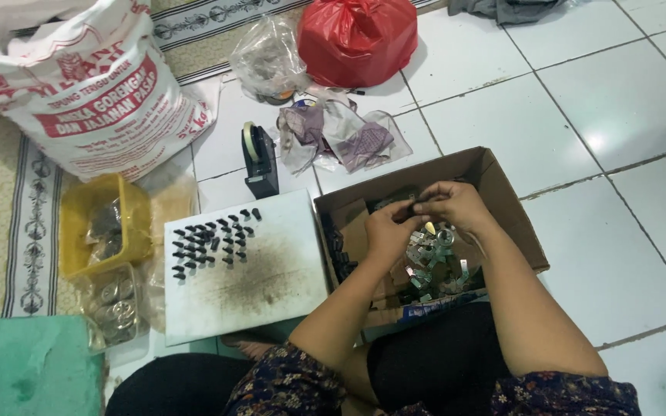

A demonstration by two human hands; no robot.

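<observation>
Worn items, as I see them from the head camera.

I note short sleeves of dark navy fabric printed with small floral motifs in tan and rust, one on each upper arm at the bottom edge of the view. Both forearms are bare below them. The left hand (388, 231) and right hand (456, 206) carry no gloves; rings or a watch I cannot make out. Black cloth covers the lap.

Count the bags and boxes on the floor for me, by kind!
Large white printed sack: 1
Red plastic bag: 1
Clear plastic bag: 1
Brown cardboard box: 1
Yellow plastic tub: 1
Total: 5
</observation>
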